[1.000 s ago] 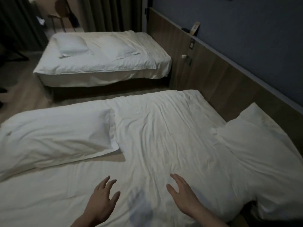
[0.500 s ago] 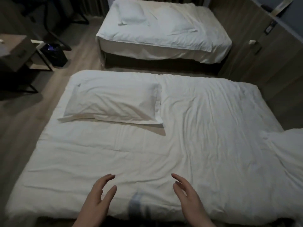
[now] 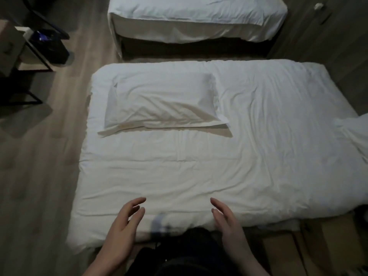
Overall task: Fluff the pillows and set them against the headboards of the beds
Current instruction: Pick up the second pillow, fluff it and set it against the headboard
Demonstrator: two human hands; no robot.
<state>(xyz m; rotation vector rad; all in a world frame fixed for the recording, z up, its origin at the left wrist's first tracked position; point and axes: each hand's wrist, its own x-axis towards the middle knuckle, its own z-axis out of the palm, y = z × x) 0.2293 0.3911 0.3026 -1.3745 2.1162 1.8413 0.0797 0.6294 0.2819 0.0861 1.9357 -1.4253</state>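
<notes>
Right now both hands are empty: the left hand (image 3: 123, 226) and the right hand (image 3: 227, 222) hover low in the frame over the near edge of the bed (image 3: 179, 176), palms turned toward each other, fingers loosely spread and slightly curled, holding nothing. The step in hand looks like reaching for the pillow (image 3: 163, 102), which lies flat in the upper left part of the bed, well apart from both hands and lengthwise across the mattress, with a flap of its case trailing along its lower edge. A second pillow (image 3: 354, 136) shows only partly at the right edge of the frame, and a second bed (image 3: 199, 16) sits along the top. The headboard is probably off to the right, where dark wood panelling (image 3: 328, 46) runs down the upper right corner, though the light is dim and that is hard to confirm. To do this well, the person should lean across and take the pillow by its two short ends rather than by the loose flap, which would only pull the case out of shape. Then lift it clear of the sheet, squeeze the ends together and apart a few times so the filling loosens evenly, and give it a shake. After that it should be carried to the right side and stood against the panelling beside the other pillow, with the open flap tucked underneath.
</notes>
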